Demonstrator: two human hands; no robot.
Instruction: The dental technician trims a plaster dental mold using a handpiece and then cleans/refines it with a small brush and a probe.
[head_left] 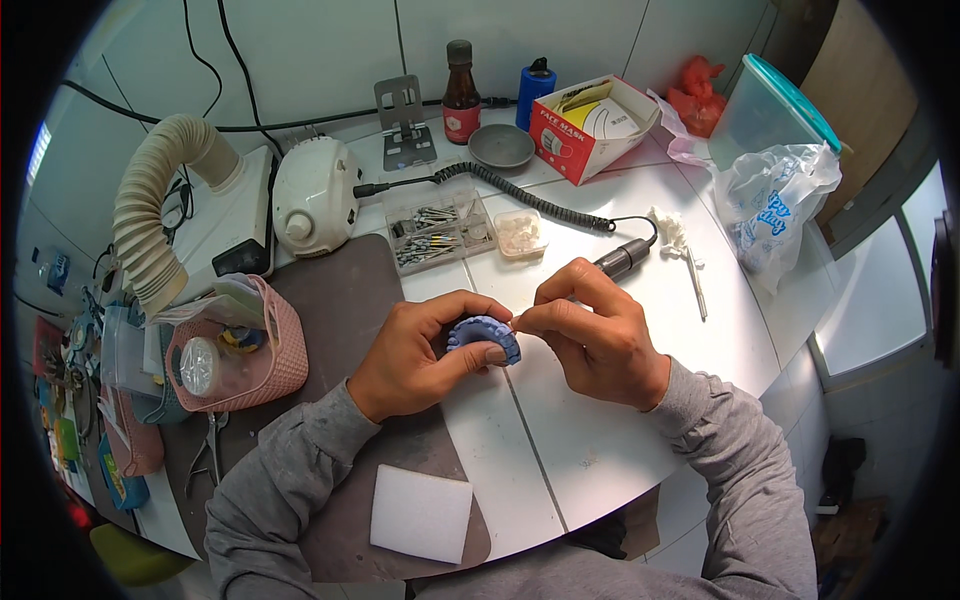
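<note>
Faces a white worktop (590, 450), with a grey-brown mat (345, 290) spread over its left part. Has a white unit (222, 225) with a ribbed cream hose (145, 195) at the far left, and a pink basket (288, 350) just in front of it. Shows a red-and-white cardboard box (575, 145) near the far edge. Holds the right hand (605, 335) with fingers (550, 316) pinched together at the tips, the left hand (408, 352) with fingers half closed in a curl. Has a white pad (421, 514) lying on the near part of the mat, and a clear compartment box (438, 232) of metal bits beyond the left hand. Grips, in that left-hand curl above the worktop, a blue dental cast (478, 333), thumb across the near side. Pinches a dark handpiece (624, 259) pen-fashion in the right hand, cord end jutting out beyond the knuckles, working end mostly hidden near the cast's right edge.
</note>
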